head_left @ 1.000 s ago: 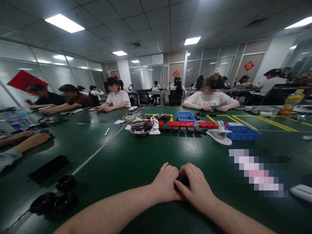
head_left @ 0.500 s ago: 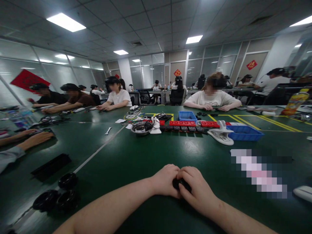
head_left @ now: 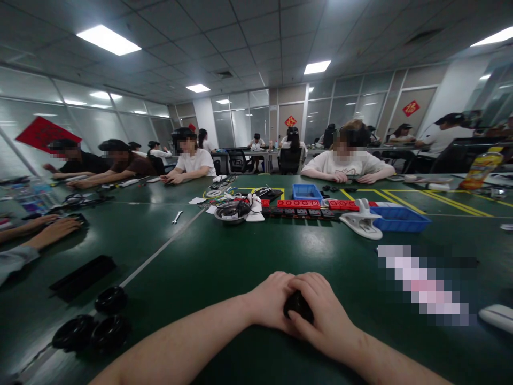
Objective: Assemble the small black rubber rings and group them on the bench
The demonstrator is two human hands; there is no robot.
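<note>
A small, rounded, glossy black object [head_left: 298, 307] sits between my two hands at the near middle of the green table [head_left: 224, 267]. My left hand [head_left: 272, 300] closes on it from the left, its fingertips mostly hidden behind it and behind the other hand. Curled over the top and right side is my right hand [head_left: 323, 305], with the thumb across the front. Most of the object is covered, so I cannot make out its kind. To the left lie several black ring-shaped parts [head_left: 110, 300] beside a long black tray-like piece [head_left: 82, 275].
A wrench [head_left: 177, 217] lies beyond my left forearm. Across the middle are a metal bowl [head_left: 230, 212] with cables, red power strips [head_left: 298, 204], a white clamp [head_left: 363, 220] and a blue bin [head_left: 401, 219]. A co-worker's hands [head_left: 56, 230] rest at the left.
My right thumb has shifted slightly left and down, and more of the black object shows between my hands. My hands keep nearly the same place; the view shifts slightly.
</note>
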